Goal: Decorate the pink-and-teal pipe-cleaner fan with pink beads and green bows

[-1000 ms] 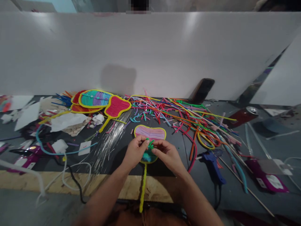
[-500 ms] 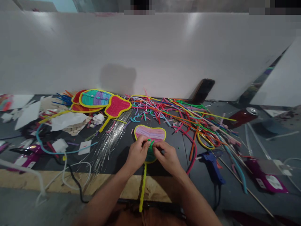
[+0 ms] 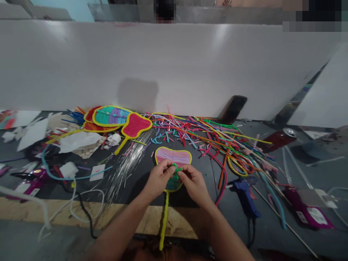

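Between both hands is a small twisted piece of green pipe cleaner [image 3: 176, 169]. My left hand [image 3: 161, 177] pinches its left side with thumb and forefinger. From the other side, the thumb and forefinger of my right hand [image 3: 193, 178] are closed on it too. Right beneath them on the dark table lies a fan-shaped piece [image 3: 174, 155] with a yellow fuzzy rim, pink and lilac at the top and green at the bottom. Its yellow pipe-cleaner handle [image 3: 164, 221] points toward me. My hands cover part of its middle.
Loose pipe cleaners [image 3: 187, 134] lie heaped at the back. A blue glue gun [image 3: 247, 197] is at the right, near a drink can [image 3: 280, 139] and a leaning phone [image 3: 234, 109]. Finished fan shapes [image 3: 137, 125] and thin silvery wires [image 3: 127, 159] lie left. A white panel [image 3: 174, 65] stands behind.
My fingers have shifted on the green pipe cleaner, and more of its twisted shape shows between them. The whole view has tilted slightly; the fan-shaped piece stays beneath my hands.
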`<state>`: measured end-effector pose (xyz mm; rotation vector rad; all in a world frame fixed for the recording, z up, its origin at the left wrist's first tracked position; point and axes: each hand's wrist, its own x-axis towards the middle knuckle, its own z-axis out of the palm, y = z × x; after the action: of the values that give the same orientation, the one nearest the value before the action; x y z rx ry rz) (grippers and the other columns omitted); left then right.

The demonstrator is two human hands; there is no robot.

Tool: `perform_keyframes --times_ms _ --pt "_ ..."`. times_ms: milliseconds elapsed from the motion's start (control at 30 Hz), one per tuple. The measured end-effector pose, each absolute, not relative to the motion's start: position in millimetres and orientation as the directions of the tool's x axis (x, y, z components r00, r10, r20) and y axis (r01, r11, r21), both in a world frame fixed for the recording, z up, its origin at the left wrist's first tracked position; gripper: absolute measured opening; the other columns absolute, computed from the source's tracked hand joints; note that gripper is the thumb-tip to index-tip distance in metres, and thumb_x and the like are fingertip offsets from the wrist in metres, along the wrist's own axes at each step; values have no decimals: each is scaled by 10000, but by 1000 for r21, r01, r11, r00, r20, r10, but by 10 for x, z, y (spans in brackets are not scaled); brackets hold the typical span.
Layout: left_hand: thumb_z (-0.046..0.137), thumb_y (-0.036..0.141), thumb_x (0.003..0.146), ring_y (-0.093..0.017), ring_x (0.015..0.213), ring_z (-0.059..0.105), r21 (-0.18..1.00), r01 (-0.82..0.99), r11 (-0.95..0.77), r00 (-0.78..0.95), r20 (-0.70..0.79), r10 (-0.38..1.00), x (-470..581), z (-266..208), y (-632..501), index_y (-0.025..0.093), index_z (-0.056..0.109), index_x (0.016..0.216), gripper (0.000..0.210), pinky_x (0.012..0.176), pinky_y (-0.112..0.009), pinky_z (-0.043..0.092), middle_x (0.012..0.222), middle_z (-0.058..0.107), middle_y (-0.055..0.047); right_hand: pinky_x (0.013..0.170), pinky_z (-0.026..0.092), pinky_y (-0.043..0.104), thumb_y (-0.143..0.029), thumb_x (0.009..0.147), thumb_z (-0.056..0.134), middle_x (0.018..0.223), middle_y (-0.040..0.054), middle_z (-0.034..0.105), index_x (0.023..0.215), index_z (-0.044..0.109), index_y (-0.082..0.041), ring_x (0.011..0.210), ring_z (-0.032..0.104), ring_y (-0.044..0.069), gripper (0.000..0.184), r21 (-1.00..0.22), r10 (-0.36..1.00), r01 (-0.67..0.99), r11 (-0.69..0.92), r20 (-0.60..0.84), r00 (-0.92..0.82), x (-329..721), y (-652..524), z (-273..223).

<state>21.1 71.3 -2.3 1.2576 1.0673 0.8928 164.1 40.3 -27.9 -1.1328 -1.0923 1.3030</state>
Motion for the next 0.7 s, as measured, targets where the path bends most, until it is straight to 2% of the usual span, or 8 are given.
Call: perform_keyframes --times_ms 100,200,267,400,567,700 --pt "622 426 770 -104 687 534 960 -93 265 303 -226 926 215 -11 696 168 564 923 306 656 -226 425 841 607 -5 525 376 215 -377 756 666 587 -47 511 745 578 -187 526 456 93 209 -977 997 -203 -68 -74 21 1652 407 -269" --pt "735 315 674 -123 755 578 934 -157 320 336 -255 907 220 -25 675 178 522 957 380 704 -235 437 843 640 -8 523 385 215 -389 732 692 620 -42 528 811 616 -188 527 460 88 229 -967 996 -239 -85 -91 13 1656 411 -248" --pt "753 240 635 -133 775 589 942 -136 306 323 -250 913 224 -40 665 183 505 945 401 714 -243 441 817 644 -1 529 395 220 -400 735 692 627 -33 538 818 636 -187 535 465 92 236 -970 996 -227 -88 -90 0 1657 412 -240" --pt "692 169 656 -129 751 586 966 -16 258 327 -239 914 214 -54 673 183 505 951 350 694 -240 433 789 637 9 529 387 223 -407 749 679 615 -27 544 796 653 -185 538 453 96 229 -973 995 -208 -99 -94 -33 1669 413 -264" --pt "665 134 632 -126 727 585 969 87 230 347 -246 905 172 -11 709 182 506 944 354 661 -225 417 757 628 20 500 330 212 -399 755 669 561 -43 489 726 632 -175 517 396 87 229 -993 999 -109 -49 -46 -24 1668 417 -289" --pt "637 110 624 -122 725 587 976 163 144 342 -192 920 145 24 728 174 537 895 296 674 -227 432 764 627 14 492 315 213 -429 750 664 540 -47 473 696 597 -174 508 377 86 269 -989 998 -130 -69 -70 2 1629 417 -275"
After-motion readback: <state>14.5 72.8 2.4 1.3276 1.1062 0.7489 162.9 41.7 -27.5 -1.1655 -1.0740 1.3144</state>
